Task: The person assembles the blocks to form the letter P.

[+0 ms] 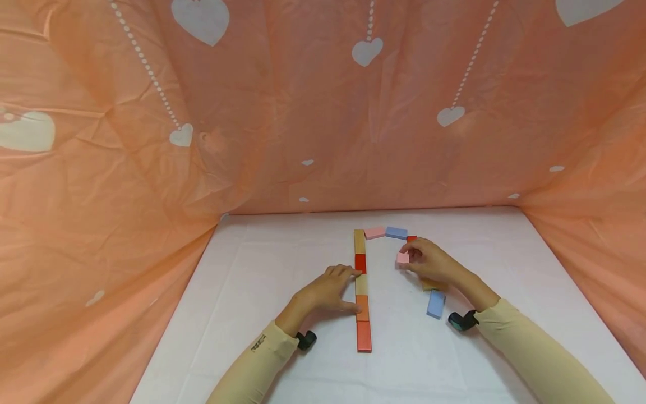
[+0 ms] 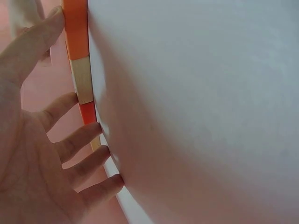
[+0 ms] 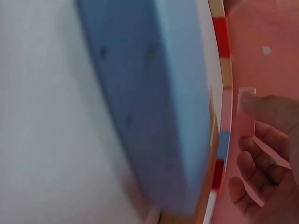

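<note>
My right hand [image 1: 434, 261] pinches a pink block [image 1: 402, 258] between thumb and fingers, held up off the table in the right wrist view. My left hand [image 1: 325, 290] lies spread beside a straight column of blocks, index fingertip at the red block [image 1: 360, 262] and thumb at the orange block [image 1: 362, 303]. A plain wood block [image 1: 361, 285] sits between those two. Another wood block [image 1: 359, 242] tops the column and a light red block [image 1: 364, 338] ends it. From the top, a pink block [image 1: 375, 232], a blue block [image 1: 396, 232] and a partly hidden red block [image 1: 411, 238] curve right.
Below the right hand lie a partly covered wood block [image 1: 429, 285] and a blue block [image 1: 436, 304], which looms large in the right wrist view. A white cloth [image 1: 242, 252] covers the table. Peach curtains with hearts [image 1: 282, 101] hang behind and at both sides.
</note>
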`<state>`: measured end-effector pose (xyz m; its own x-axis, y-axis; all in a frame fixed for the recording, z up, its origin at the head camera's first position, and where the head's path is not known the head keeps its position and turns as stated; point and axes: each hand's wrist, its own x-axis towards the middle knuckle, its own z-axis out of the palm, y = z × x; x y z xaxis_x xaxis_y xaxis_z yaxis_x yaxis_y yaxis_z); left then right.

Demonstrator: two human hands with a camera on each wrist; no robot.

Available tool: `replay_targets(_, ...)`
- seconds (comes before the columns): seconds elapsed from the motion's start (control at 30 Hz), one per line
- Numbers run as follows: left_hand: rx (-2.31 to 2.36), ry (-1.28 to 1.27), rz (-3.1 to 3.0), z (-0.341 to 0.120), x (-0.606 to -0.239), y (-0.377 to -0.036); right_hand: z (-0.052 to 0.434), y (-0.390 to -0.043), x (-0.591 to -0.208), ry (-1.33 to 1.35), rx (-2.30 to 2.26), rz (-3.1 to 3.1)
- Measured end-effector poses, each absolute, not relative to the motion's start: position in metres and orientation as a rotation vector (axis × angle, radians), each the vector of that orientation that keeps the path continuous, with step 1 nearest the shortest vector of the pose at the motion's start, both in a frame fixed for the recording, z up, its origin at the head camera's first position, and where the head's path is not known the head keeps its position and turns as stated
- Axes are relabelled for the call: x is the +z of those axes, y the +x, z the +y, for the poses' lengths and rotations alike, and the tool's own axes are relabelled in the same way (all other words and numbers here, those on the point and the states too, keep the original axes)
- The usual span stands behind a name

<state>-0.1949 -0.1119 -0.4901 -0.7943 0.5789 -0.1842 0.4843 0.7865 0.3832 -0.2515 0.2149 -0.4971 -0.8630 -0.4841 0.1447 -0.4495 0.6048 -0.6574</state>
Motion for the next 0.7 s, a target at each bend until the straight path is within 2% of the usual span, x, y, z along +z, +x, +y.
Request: replay_targets(0.7,0.433,0.817,2.691,-0.111,-0.488,-0.196,0.159,-0.249,-0.506,-0.822,-0.997,2.734)
